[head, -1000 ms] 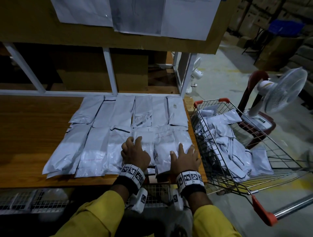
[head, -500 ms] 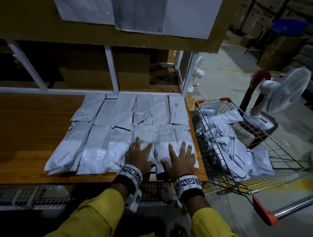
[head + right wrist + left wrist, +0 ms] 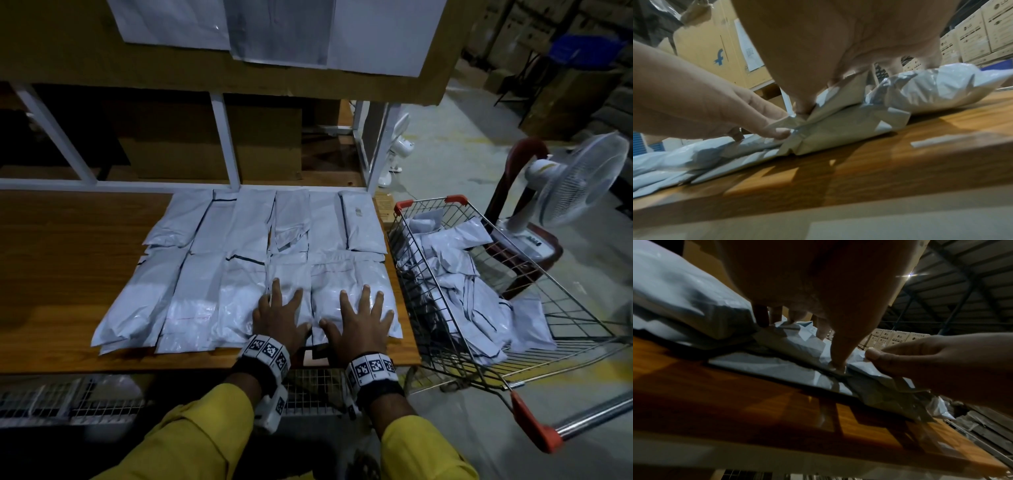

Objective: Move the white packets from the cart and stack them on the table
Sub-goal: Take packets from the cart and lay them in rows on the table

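Both hands [image 3: 281, 317] have spread flat, fingers [image 3: 365, 298] pressing packets [image 3: 352, 291].

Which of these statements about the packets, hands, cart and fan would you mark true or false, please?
1. Both hands, left hand and right hand, lie flat with spread fingers on the white packets on the table. True.
2. The cart is empty. False: packets in the cart are piled there.
3. The cart stands right of the table. True.
4. The fan sits on the table. False: it stands beyond the cart.
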